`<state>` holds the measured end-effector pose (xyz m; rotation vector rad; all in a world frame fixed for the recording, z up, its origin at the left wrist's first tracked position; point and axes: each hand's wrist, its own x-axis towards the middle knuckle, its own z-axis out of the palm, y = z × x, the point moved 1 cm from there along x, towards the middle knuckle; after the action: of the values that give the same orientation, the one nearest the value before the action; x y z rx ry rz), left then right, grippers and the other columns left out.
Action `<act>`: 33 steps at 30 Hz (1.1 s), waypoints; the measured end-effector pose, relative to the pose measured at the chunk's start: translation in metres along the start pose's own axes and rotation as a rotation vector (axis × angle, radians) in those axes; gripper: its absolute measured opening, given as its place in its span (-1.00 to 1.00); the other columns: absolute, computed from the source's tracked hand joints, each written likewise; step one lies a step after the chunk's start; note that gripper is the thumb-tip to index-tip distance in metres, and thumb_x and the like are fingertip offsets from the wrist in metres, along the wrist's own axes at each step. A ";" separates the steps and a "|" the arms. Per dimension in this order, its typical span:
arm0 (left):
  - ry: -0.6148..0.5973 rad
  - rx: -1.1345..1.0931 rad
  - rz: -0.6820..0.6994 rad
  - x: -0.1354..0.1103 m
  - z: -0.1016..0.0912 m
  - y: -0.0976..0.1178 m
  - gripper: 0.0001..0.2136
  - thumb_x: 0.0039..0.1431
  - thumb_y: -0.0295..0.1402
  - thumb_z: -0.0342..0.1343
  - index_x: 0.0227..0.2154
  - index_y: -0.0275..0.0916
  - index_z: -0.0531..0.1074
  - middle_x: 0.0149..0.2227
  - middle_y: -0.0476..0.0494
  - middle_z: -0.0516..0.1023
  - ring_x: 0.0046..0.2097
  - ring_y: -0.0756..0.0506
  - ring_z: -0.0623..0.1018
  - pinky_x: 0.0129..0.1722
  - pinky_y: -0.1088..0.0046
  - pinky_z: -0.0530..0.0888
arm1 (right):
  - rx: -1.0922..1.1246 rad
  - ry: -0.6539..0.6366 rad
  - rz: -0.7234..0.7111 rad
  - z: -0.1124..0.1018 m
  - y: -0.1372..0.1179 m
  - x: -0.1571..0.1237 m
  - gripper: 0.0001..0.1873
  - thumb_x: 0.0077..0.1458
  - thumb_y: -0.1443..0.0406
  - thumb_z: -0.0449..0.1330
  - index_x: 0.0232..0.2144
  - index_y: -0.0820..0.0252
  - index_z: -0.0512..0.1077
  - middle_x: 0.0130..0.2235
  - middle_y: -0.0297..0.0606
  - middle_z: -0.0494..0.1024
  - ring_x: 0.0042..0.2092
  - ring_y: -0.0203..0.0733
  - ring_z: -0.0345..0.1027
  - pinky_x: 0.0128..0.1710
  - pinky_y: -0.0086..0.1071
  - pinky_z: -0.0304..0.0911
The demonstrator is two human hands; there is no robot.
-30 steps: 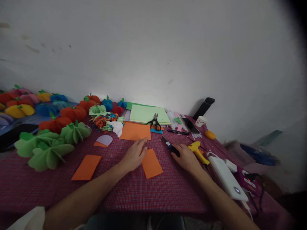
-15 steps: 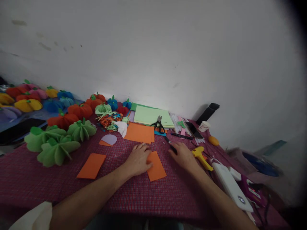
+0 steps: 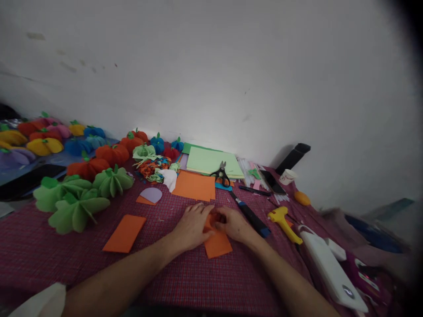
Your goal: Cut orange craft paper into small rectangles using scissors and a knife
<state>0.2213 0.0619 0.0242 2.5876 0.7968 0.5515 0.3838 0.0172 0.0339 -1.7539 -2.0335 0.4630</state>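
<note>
An orange paper piece [image 3: 218,245] lies on the checked tablecloth in front of me. Flat along its left edge rests my left hand [image 3: 192,224], fingers stretched forward. At the paper's upper right, my right hand [image 3: 235,224] has its fingers curled in a pinch at the paper; the fingertips are partly hidden. A dark blue utility knife [image 3: 253,218] lies just right of that hand, untouched. Farther left is another orange paper stack [image 3: 125,233]. Beyond my hands lie larger orange sheets [image 3: 193,186] and black-handled scissors [image 3: 221,174].
Several paper pumpkins [image 3: 79,209] fill the left side, near a pile of paper scraps [image 3: 153,168]. Pale green sheets [image 3: 211,161] lie at the back. To the right are a yellow glue gun [image 3: 284,224], a white power bank [image 3: 330,268], a pen [image 3: 255,190] and a paper cup [image 3: 288,177].
My right hand has let go of the utility knife and moved left onto the orange paper. My left hand stays on the paper. The view has shifted slightly.
</note>
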 end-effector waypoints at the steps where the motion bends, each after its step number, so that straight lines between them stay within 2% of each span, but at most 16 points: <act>1: -0.006 -0.007 0.005 0.000 0.000 0.000 -0.40 -0.06 -0.21 0.10 0.07 -0.16 0.07 0.07 -0.16 0.25 0.10 -0.18 0.19 0.05 0.22 0.11 | -0.026 0.032 0.003 0.000 0.000 -0.001 -0.73 -0.11 0.38 0.14 -0.25 0.21 0.39 -0.36 -0.27 0.39 -0.35 -0.28 0.24 -0.35 -0.43 0.15; 4: -0.032 -0.036 0.020 0.001 -0.001 0.002 -0.44 -0.04 -0.27 0.08 0.07 -0.14 0.07 0.06 -0.12 0.27 0.07 -0.17 0.23 0.03 0.23 0.14 | -0.097 0.102 -0.009 -0.001 -0.002 -0.004 -0.72 -0.08 0.34 0.14 -0.23 0.22 0.39 -0.30 -0.22 0.36 -0.27 -0.24 0.23 -0.26 -0.38 0.15; 8: -0.043 -0.061 -0.006 0.001 -0.005 0.003 -0.44 -0.02 -0.34 0.05 0.09 -0.14 0.04 0.06 -0.13 0.27 0.04 -0.17 0.26 0.00 0.24 0.17 | -0.088 0.049 -0.016 -0.002 -0.002 -0.004 -0.74 -0.04 0.32 0.12 -0.22 0.21 0.37 -0.30 -0.22 0.37 -0.30 -0.26 0.24 -0.29 -0.41 0.15; 11: -0.036 -0.047 -0.018 0.002 -0.005 0.002 -0.44 -0.03 -0.33 0.06 0.08 -0.13 0.06 0.03 -0.14 0.29 0.03 -0.18 0.27 -0.01 0.23 0.18 | -0.073 0.019 -0.012 -0.002 -0.001 -0.003 -0.83 -0.02 0.37 0.09 -0.30 0.21 0.37 -0.36 -0.27 0.41 -0.35 -0.29 0.26 -0.36 -0.45 0.13; 16: -0.022 -0.047 -0.018 0.003 -0.003 0.000 -0.49 -0.02 -0.36 0.04 0.05 -0.15 0.11 0.03 -0.13 0.30 0.02 -0.16 0.27 0.00 0.25 0.18 | -0.063 0.046 -0.038 0.000 -0.001 -0.004 -0.88 -0.02 0.41 0.06 -0.39 0.20 0.38 -0.36 -0.27 0.41 -0.33 -0.29 0.26 -0.33 -0.44 0.14; 20: -0.025 -0.053 -0.013 0.003 -0.002 0.000 -0.52 -0.01 -0.38 0.02 0.03 -0.16 0.13 0.03 -0.11 0.30 0.02 -0.14 0.26 -0.01 0.28 0.19 | -0.077 0.109 -0.058 0.000 -0.002 -0.007 -0.75 -0.04 0.36 0.12 -0.23 0.20 0.36 -0.23 -0.20 0.36 -0.18 -0.21 0.23 -0.19 -0.35 0.15; 22: -0.022 -0.035 -0.022 0.003 -0.003 0.001 -0.52 0.00 -0.36 0.01 0.04 -0.16 0.12 0.02 -0.12 0.29 0.02 -0.15 0.26 -0.01 0.26 0.19 | -0.069 0.099 -0.074 -0.001 -0.002 -0.007 -0.68 -0.06 0.33 0.15 -0.17 0.19 0.34 -0.19 -0.19 0.34 -0.16 -0.20 0.22 -0.17 -0.34 0.15; 27: 0.000 0.035 -0.031 0.001 -0.006 0.003 -0.60 0.02 -0.29 0.01 -0.03 -0.14 0.20 -0.03 -0.13 0.31 0.02 -0.17 0.24 -0.02 0.22 0.17 | -0.035 0.029 -0.047 0.000 0.002 -0.003 -0.73 -0.07 0.34 0.15 -0.23 0.20 0.38 -0.30 -0.24 0.40 -0.30 -0.25 0.26 -0.30 -0.40 0.16; 33: -0.011 0.062 -0.031 0.001 -0.006 0.003 -0.66 0.01 -0.27 0.01 -0.10 -0.15 0.27 -0.05 -0.14 0.31 0.03 -0.17 0.23 -0.02 0.24 0.16 | 0.062 0.063 0.012 0.002 0.006 -0.003 -0.87 -0.09 0.36 0.12 -0.38 0.20 0.40 -0.41 -0.32 0.41 -0.41 -0.31 0.23 -0.42 -0.46 0.12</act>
<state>0.2207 0.0615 0.0307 2.6276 0.8622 0.5110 0.3881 0.0153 0.0293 -1.7230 -1.9457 0.4642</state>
